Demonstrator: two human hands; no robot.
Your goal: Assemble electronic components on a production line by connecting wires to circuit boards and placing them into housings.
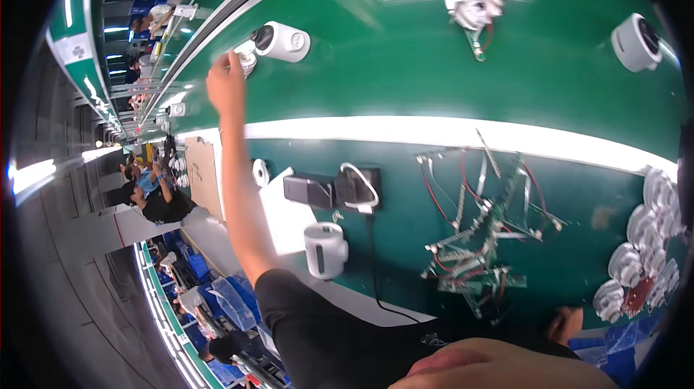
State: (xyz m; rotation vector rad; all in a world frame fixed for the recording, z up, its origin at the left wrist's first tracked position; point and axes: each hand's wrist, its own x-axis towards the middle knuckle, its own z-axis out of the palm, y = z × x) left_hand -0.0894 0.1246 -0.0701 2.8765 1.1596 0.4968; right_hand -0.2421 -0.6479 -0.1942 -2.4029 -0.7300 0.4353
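A factory assembly hall: rounded white housings with black fronts (pixel 288 43) stand on a long, glossy green line surface (pixel 347 82), and narrow green circuit strips with red wires (pixel 489 224) lie heaped on a dark green flat worktop (pixel 405 255). Further off (curved by the wide lens), people in short sleeves (pixel 168 202) appear near blue plastic crates (pixel 199 266) and long white tube lights (pixel 35 176).

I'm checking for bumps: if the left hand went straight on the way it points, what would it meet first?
Probably the white part right by the left hand; depth is unclear, so they may already touch.
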